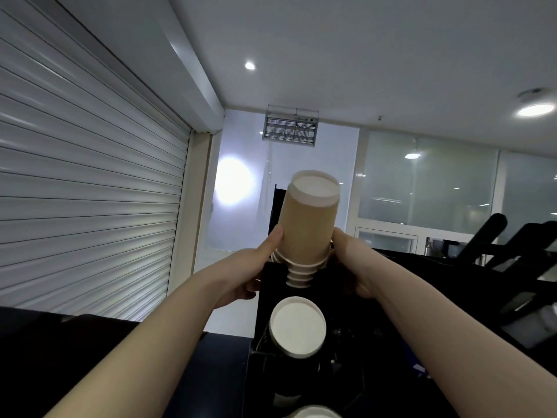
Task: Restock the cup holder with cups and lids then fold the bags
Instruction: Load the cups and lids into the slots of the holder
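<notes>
low in the foreground, a dark paper cup (297, 325) shows its round, flat white base from a slot in the boxy black cup holder (269, 292). just beyond, the stack of smooth tan paper cups (307, 224), upside down and tilted, sits with its ribbed white rims in the holder's top slot, left hand (238, 276) and right hand (354, 262) clasping it from either side, thumbs flat on the card. farther off, a ridged grey roller shutter (90, 176) fills the left and a wire-grilled metal box (291, 127) hangs just below the matte ceiling (361, 55).
</notes>
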